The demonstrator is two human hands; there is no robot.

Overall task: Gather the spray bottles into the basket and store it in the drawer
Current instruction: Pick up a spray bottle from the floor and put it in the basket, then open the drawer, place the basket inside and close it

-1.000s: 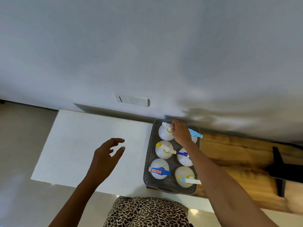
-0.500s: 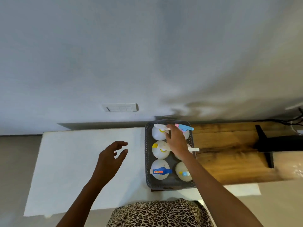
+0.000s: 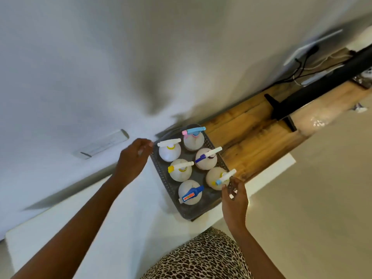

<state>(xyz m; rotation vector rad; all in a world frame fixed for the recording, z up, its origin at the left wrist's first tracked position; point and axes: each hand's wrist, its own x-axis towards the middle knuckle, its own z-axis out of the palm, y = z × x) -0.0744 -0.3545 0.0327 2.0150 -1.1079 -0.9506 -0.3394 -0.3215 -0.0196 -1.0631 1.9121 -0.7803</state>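
Grey perforated plastic basket (image 3: 163, 178) at the right end of the desk (image 3: 120, 218), long axis running near edge to wall (image 3: 100, 57). Six round white spray bottles (image 3: 170, 154) upright, nozzles crosswise. Left hand (image 3: 132, 160) and right hand (image 3: 235, 200) curl fingers at opposite corners; grip unclear.

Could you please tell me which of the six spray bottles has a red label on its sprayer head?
The white bottle with the dark blue sprayer head, in the near-left corner of the grey perforated basket; no other head is labelled.
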